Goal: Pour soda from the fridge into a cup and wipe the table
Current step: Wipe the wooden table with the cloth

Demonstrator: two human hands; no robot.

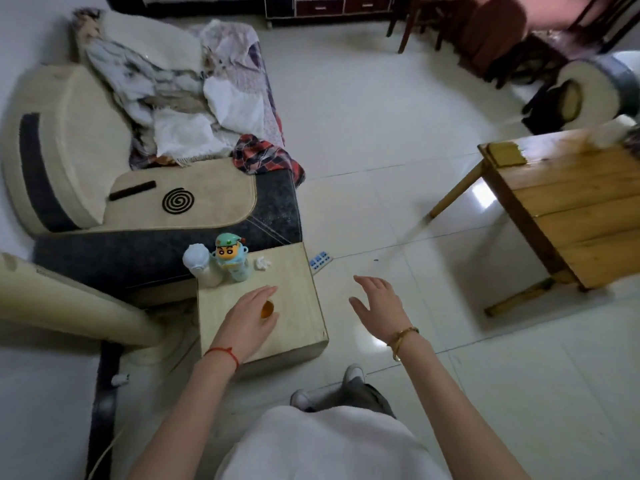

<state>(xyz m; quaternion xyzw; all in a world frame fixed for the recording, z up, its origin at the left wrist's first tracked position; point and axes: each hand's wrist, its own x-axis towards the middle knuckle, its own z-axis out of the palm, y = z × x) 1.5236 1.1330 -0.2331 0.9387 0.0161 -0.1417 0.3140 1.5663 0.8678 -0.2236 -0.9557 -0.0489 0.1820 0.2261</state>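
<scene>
**Pale wood side table, two bare hands above it, cluttered room beyond**

1. White shirt front (322, 445) and grey trousers, nearest the camera; one white shoe (354, 372) partly hidden by the leg, a second cut off by the shirt.
2. Left hand (247, 315), red string at the wrist, fingers loosely curved over a small orange object (267, 309) on the table. Most of that object is covered by the palm; it may be the cup, but contact cannot be told.
3. Right hand (379, 303), gold bangle at the wrist, fingers spread and slack, holding nothing, over the floor beside the table.
4. Table (294, 327), light wood, low and square.
5. At its far edge: a white bottle (199, 263), blurred; a cartoon-figure bottle (230, 258) touching it; a crumpled white scrap (262, 263) just beside.
6. Blue-and-white card (320, 260) on the tiled floor (381, 133) behind the table.
7. Sofa (166, 216), beige and dark grey, piled with cloths (194, 98).
8. Larger wooden table (568, 202) at right, cut off by the frame; its far corner is smeared by motion blur.
9. Dark wooden chairs (491, 39), far back, indistinct.
</scene>
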